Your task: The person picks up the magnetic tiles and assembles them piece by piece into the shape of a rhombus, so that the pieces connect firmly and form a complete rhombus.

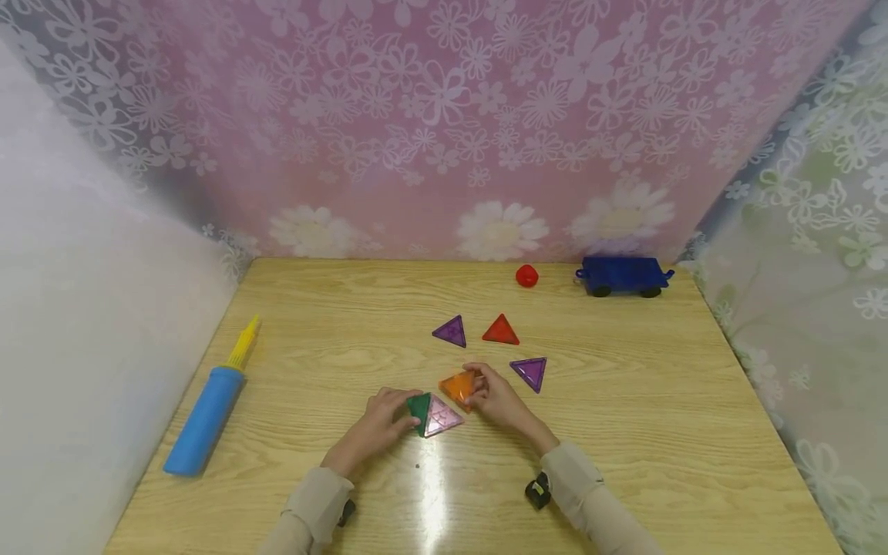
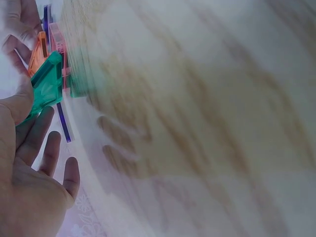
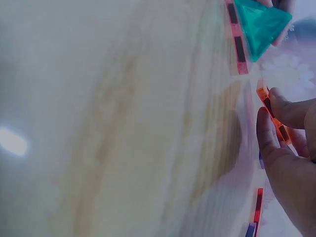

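Between thumb and fingers, my left hand (image 1: 381, 421) pinches a green triangular magnetic tile (image 2: 48, 85), which stands tilted up from the table. A pink triangular tile (image 1: 441, 417) lies on the wood, its left edge right at the green tile's edge. My right hand (image 1: 499, 398) grips an orange triangular tile (image 1: 456, 388) by its right side, just above and right of the pink one. In the right wrist view the orange tile (image 3: 274, 112) is tilted, its edge toward the camera. The left hand's other fingers (image 2: 50, 153) are spread away from the green tile.
Beyond the hands lie a purple triangle (image 1: 452, 331), a red triangle (image 1: 501, 331) and another purple triangle (image 1: 530, 373). A small red object (image 1: 527, 276) and a blue wheeled wagon (image 1: 622, 276) stand by the back wall. At left lies a blue and yellow hand pump (image 1: 208, 420).
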Motion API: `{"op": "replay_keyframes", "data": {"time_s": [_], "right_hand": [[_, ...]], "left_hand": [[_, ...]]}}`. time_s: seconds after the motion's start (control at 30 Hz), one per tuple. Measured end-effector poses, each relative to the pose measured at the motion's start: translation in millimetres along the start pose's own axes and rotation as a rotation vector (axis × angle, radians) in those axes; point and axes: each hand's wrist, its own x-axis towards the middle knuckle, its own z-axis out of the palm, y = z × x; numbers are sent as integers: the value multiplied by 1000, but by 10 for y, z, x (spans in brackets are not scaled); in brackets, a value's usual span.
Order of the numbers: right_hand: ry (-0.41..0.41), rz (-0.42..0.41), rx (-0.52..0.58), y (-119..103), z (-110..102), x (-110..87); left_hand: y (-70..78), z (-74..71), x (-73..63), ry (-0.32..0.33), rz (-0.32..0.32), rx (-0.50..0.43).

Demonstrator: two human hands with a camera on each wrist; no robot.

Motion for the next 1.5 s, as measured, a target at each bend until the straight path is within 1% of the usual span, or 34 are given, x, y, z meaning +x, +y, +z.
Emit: {"op": "replay_keyframes", "data": {"time_s": [0.13, 0.23, 0.47, 0.57, 0.77, 0.97, 1.1, 1.17, 1.23, 1.37, 1.47, 1.5], "right_hand": [[-26, -30, -26, 12, 41, -12], [-45, -38, -30, 1, 67, -29], [-45, -36, -11, -12, 99, -45], [-42, -66, 5, -2, 105, -48], [-24, -124, 0, 6, 128, -72], [-9, -159, 30, -13, 158, -96], [6, -153, 53, -24, 191, -103], [10, -147, 55, -38, 204, -109], [9, -148, 60, -72, 213, -116], [-12, -164, 67, -263, 202, -164], [-24, -171, 62, -400, 189, -196], [-24, -169, 58, -411, 191, -197]], "left_hand": [[-6, 0, 9, 7, 12, 6], [-9, 0, 15, 8, 18, 7], [-11, 0, 23, 6, 23, -12], [-13, 2, 24, -6, 9, -40], [-10, 2, 27, -32, -24, -136], [-3, 23, 44, -29, 14, -195], [3, 59, 67, -18, 39, -223], [13, 72, 79, -16, 39, -228], [33, 77, 86, -19, 28, -236], [72, 77, 96, -34, 3, -244], [83, 81, 106, -41, 5, -241], [85, 82, 108, -41, 10, -241]]}}
